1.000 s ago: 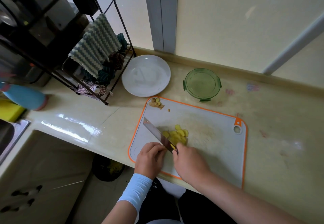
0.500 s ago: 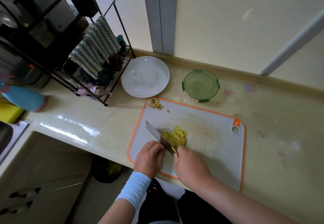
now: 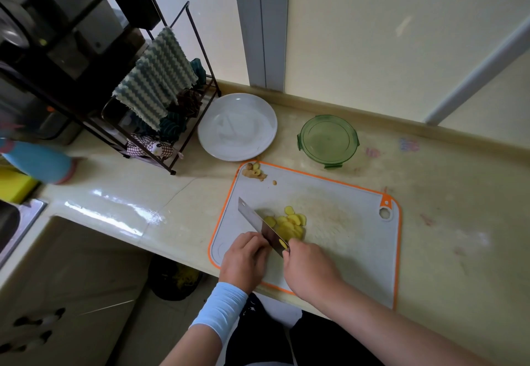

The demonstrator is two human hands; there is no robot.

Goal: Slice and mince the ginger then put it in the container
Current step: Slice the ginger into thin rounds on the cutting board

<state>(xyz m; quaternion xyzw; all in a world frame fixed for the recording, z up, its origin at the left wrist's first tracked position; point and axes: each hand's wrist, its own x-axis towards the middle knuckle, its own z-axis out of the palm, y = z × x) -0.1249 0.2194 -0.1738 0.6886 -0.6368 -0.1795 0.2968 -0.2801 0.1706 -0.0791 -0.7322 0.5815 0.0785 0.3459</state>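
In the head view, a white cutting board (image 3: 344,239) with an orange rim lies on the pale table (image 3: 459,222), low and right of the frame's centre. A loose pile of yellow ginger slices (image 3: 288,223) sits on the board's left half, just right of the knife (image 3: 262,225), whose broad blade runs diagonally from upper left to lower right. One slice clings to the blade near its heel. The right hand (image 3: 309,271) is wrapped around the knife's handle at the lower end of the blade. The left hand (image 3: 245,259), wearing a light blue sleeve (image 3: 220,308) at the wrist, rests on the board with its fingers curled and its knuckles against the left face of the blade; I cannot tell if it holds anything beneath. The two hands sit close together, with only the blade between them. Ginger scraps (image 3: 253,170) lie at the board's upper left corner. The round green container (image 3: 328,140) stands on the table above the board, apart from it, and a white plate (image 3: 238,126) stands to the container's left. A black wire rack (image 3: 183,59) with a striped cloth (image 3: 155,84) fills the upper left, and a blue bottle (image 3: 40,162) lies at the left edge
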